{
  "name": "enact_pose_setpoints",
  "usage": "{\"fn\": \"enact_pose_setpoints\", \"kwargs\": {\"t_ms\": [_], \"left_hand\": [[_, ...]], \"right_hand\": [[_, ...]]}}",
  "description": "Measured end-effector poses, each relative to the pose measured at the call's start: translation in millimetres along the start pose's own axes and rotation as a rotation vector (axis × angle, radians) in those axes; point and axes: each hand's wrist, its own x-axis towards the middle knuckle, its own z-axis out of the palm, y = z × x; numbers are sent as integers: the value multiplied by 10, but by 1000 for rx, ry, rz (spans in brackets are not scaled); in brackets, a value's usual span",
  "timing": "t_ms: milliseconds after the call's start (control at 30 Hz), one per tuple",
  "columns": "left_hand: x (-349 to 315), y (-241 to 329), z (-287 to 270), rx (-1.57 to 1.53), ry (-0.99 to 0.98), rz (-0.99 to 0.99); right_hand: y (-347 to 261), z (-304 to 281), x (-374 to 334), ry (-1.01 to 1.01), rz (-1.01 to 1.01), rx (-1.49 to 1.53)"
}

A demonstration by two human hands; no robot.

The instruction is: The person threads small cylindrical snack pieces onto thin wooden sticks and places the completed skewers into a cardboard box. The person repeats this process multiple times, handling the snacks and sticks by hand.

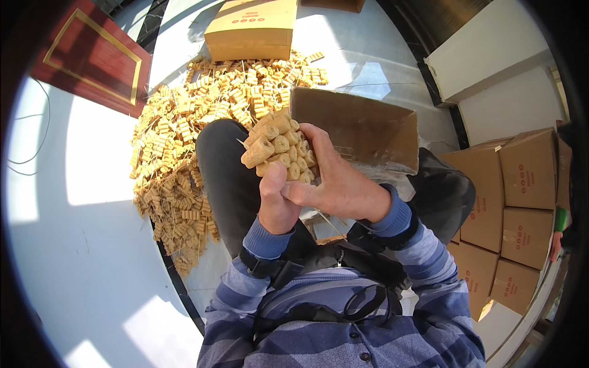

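Note:
A bundle of skewers (pixel 283 145), each threaded with small tan food rolls, is gripped between my two hands above my lap. My left hand (pixel 275 197) closes round its lower left side, the thumb pressed up against the rolls. Wrapped round the right side of the same bundle is my right hand (pixel 343 182), its thumb meeting the left one. Thin sticks poke out below the hands. Just beyond my right hand stands an open cardboard box (pixel 356 126), with a few sticks and clear plastic showing at its near side; most of its inside is hidden.
A large heap of similar skewers (pixel 184 135) spreads over the floor ahead and left. Behind it sits a cardboard carton (pixel 248 37). Stacked cartons (pixel 485 202) line the right side. A dark red panel (pixel 98 55) with a gold border is at far left.

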Motion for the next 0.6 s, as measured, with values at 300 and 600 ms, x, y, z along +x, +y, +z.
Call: {"fn": "enact_pose_setpoints", "kwargs": {"t_ms": [300, 600], "left_hand": [[288, 82, 91, 105, -147, -169], [987, 261, -94, 672, -128, -256]], "right_hand": [[-70, -277, 71, 104, 103, -73], [212, -1237, 406, 247, 106, -316]]}}
